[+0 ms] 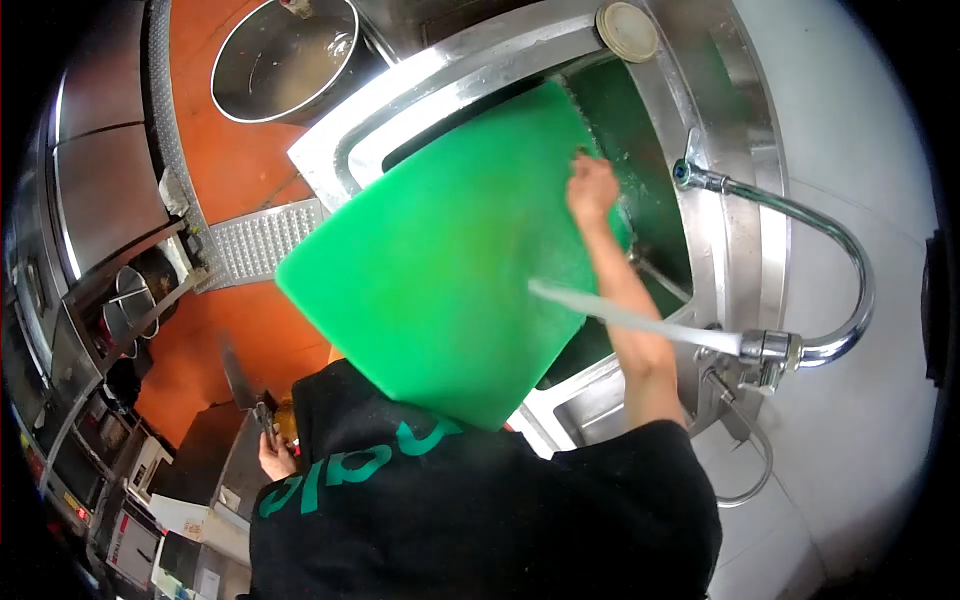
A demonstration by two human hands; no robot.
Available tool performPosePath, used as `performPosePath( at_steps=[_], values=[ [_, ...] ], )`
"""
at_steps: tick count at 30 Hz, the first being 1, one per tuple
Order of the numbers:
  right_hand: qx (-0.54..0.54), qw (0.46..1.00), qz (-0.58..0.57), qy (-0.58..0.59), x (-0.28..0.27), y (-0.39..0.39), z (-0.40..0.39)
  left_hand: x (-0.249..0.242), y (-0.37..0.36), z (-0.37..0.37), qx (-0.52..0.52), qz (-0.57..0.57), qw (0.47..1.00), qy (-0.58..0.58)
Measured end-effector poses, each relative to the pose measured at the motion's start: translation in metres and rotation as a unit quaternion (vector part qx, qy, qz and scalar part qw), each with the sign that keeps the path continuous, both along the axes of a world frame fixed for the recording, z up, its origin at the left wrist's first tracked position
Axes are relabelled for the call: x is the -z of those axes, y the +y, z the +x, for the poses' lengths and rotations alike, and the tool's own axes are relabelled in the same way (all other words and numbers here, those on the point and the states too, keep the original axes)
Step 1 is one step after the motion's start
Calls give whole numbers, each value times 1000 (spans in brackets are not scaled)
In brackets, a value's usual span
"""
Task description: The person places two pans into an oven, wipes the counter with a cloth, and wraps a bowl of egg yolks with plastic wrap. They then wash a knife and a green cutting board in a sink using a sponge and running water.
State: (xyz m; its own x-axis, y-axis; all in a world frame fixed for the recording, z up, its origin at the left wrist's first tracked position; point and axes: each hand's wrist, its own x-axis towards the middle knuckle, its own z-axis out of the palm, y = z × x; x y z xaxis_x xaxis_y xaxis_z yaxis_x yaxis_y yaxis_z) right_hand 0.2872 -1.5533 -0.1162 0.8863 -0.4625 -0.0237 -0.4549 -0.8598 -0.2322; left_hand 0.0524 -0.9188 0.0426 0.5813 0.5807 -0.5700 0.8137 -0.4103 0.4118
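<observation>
A large green board (440, 250) lies tilted across the sink, its lower corner against the black shirt. My right hand (592, 188) is closed near the board's far right edge, with a small dark thing at its fingertips that I cannot make out. Water (630, 315) runs from the curved tap (770, 348) past my right forearm onto the board. Off to the left, my left hand (277, 458) is closed around the dark handle of a knife (238, 378), whose blade points away and is blurred.
A steel sink (440, 105) surrounds the board, with a round lid (627, 32) on its far rim. Beyond it stands a big metal pot (285, 60) holding liquid. A hose (765, 450) hangs at the right. Shelves and kitchen equipment line the left side above an orange floor.
</observation>
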Motion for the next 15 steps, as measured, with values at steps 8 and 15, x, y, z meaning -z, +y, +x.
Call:
performPosePath(
  at_steps=[8,15],
  values=[
    [-29,998,-42,36,-26,18,50,6,30,-15,109,150,982,37],
    [-53,993,-10,108,-21,1,63,23,56,-46,164,220,962,-8]
  ],
)
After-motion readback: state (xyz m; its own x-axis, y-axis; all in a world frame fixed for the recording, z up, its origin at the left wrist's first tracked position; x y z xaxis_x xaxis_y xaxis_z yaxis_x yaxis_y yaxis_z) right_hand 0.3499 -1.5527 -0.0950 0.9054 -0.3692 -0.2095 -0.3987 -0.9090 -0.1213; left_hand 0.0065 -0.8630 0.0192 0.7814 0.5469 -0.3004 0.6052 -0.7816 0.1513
